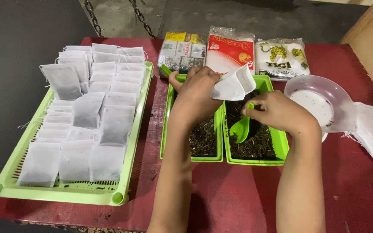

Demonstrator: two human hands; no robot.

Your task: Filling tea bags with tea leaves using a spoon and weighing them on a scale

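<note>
Two bare forearms rise from the bottom edge of the view, at about six o'clock, and reach toward twelve o'clock, roughly parallel and near each other. The left hand (197,88) lies ahead of its forearm, back of the hand facing up, wrist bent a little toward one o'clock. Its fingers curl closed in a pinch at its three o'clock side. The right hand (277,112) sits at about four o'clock from the left hand, close beside it but not touching. Its back also faces up, knuckles pointing toward nine o'clock, with fingers (251,107) folded closed in a grip. Both wrists are bare.
</note>
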